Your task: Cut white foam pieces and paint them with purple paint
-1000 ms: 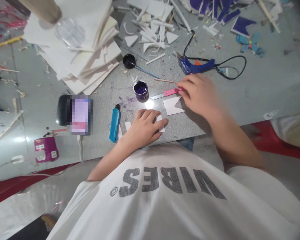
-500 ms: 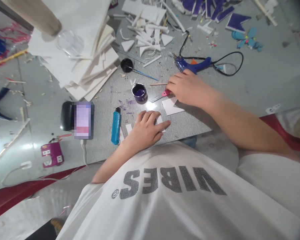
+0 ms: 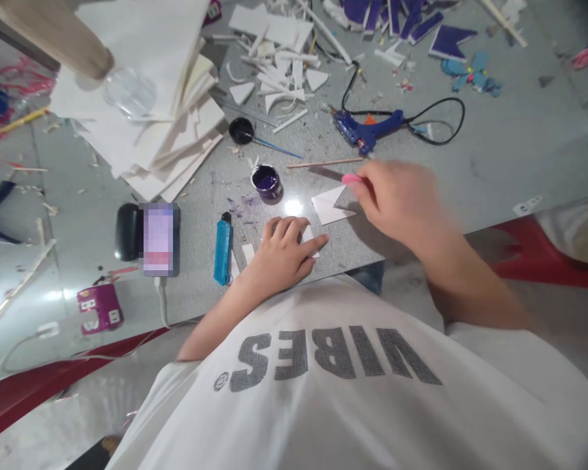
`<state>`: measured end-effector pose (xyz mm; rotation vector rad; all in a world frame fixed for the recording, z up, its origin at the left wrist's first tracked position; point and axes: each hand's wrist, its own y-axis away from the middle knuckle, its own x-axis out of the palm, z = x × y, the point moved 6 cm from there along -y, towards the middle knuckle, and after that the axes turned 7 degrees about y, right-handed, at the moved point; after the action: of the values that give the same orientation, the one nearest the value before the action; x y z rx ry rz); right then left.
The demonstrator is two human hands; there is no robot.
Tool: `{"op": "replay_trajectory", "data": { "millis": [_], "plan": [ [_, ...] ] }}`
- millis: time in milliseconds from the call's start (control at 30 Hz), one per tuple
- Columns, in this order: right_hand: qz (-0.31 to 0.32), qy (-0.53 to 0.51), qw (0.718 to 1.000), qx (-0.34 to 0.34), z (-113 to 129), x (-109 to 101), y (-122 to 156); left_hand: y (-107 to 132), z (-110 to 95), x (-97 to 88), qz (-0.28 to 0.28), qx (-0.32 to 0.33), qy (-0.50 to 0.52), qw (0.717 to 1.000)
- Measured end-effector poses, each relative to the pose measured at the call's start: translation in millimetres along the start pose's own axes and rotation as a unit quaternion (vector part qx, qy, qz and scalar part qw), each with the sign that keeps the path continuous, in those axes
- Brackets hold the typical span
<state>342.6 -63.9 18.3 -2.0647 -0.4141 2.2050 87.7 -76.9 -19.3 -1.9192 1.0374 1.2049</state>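
My left hand (image 3: 281, 254) lies near the table's front edge, its fingers close together and pressing down on a small white foam piece (image 3: 310, 236). My right hand (image 3: 402, 199) is raised to the right of it and smeared by motion. It is closed on a pink-handled cutter (image 3: 350, 178), of which only the pink end shows. A white notched foam piece (image 3: 329, 205) rests on the table between the two hands. Just beyond it lies a thin wooden stick (image 3: 323, 162).
An open pot of purple paint (image 3: 266, 179) stands behind my left hand, a blue lighter-like tool (image 3: 223, 247) to its left. Further off are a phone (image 3: 157, 238), a stack of white sheets (image 3: 147, 124), a blue glue gun (image 3: 367, 127) with cord, and foam scraps (image 3: 284, 72).
My right hand has lifted the pink-handled cutter off the table and drawn back to the right. The left hand has stayed pressed on its foam piece.
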Motion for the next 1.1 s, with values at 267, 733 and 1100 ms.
{"op": "replay_trajectory", "data": {
  "millis": [267, 733, 1100],
  "plan": [
    [0.012, -0.057, 0.994, 0.094, 50, 5, 135, -1, 0, -0.2, 0.000, -0.021, 0.018, 1.000],
    [0.017, 0.041, 0.998, 0.037, 63, 21, 156, 0, 2, 0.4, 0.009, -0.030, 0.022, 0.999],
    [-0.027, 0.064, 0.996, -0.064, 70, 28, 165, 0, 0, 0.0, 0.008, -0.021, 0.002, 1.000]
  ]
}}
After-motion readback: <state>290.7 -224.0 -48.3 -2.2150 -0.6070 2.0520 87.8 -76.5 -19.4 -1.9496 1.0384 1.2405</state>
